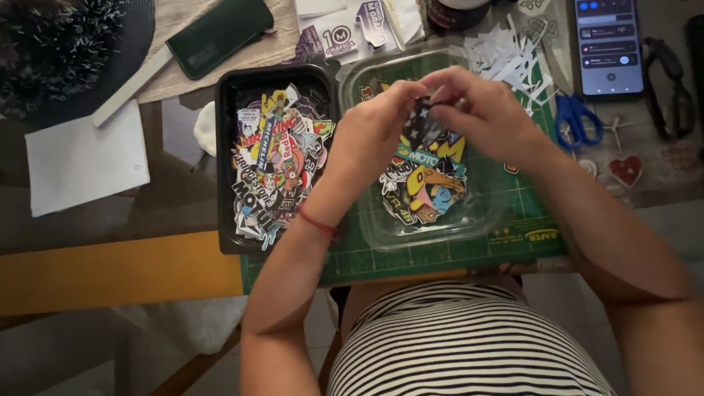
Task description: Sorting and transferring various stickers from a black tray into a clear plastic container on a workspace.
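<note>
both hands on one sticker above the clear tray

your left hand [378,125] and right hand [480,110] meet over the clear plastic tray [480,213], fingertips pinched shut on a small dark sticker [422,114] held between them. below it, more cut stickers [425,183] lie heaped in that tray, which sits on the green cutting mat [528,227]. just to your left, the black tray [227,169] holds a fuller pile. blue-handled scissors [579,121] and a phone [607,45] lie to the right.
</note>
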